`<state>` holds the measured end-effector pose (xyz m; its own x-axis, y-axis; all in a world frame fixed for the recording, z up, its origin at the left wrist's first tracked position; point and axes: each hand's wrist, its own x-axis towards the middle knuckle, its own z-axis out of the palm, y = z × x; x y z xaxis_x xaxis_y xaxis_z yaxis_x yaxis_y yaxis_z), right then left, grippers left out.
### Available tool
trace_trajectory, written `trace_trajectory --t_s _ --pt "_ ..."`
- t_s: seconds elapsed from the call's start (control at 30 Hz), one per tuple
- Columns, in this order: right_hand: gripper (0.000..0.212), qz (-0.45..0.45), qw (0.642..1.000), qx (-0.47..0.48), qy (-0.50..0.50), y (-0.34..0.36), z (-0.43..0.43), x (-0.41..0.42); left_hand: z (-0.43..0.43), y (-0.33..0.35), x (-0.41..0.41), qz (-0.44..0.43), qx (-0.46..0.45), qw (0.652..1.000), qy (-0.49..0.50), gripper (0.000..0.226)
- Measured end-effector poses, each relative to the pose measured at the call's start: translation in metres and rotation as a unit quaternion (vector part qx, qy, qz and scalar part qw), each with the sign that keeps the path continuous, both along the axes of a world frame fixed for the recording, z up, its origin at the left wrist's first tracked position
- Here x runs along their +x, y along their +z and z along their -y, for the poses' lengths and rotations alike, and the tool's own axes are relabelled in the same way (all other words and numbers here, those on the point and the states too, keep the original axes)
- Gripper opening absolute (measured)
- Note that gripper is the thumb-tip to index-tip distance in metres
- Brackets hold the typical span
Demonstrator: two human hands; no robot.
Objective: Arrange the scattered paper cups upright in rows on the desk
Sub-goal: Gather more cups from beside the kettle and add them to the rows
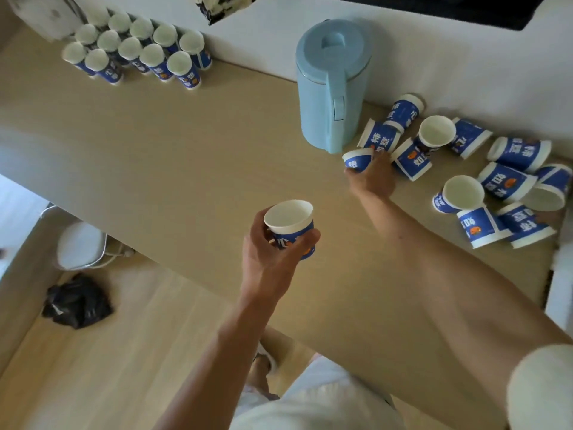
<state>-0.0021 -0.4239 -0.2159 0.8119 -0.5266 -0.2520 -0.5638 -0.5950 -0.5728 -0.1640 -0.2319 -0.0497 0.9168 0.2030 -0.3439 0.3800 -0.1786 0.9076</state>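
Note:
Several blue-and-white paper cups stand upright in rows (139,51) at the far left of the wooden desk (186,156). My left hand (273,256) holds one cup (290,226) upright above the desk's near edge. My right hand (370,178) reaches to the scattered pile (496,178) on the right and grips a cup (358,159) just beside the kettle's base. Most cups in the pile lie on their sides; two stand with mouths up.
A light blue kettle (331,85) stands on the desk by the wall, right beside the pile. Below the desk's left edge are a white stool (80,246) and a black bag (77,302) on the floor. A white box (46,13) sits behind the rows.

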Motion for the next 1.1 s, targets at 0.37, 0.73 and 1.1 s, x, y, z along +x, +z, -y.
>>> trace_trajectory --t_s 0.37,0.73,1.1 --pt "0.06 0.183 0.927 0.321 -0.07 0.053 -0.072 -0.113 -0.076 0.008 -0.018 0.05 -0.028 0.998 0.001 0.035" --pt "0.062 0.292 0.887 0.358 0.014 0.14 -0.231 -0.178 -0.23 0.036 -0.06 0.13 -0.081 0.988 0.026 0.048" --pt "0.062 0.279 0.888 0.364 0.04 0.162 -0.375 -0.196 -0.364 0.04 -0.088 0.144 -0.072 0.984 0.072 0.048"
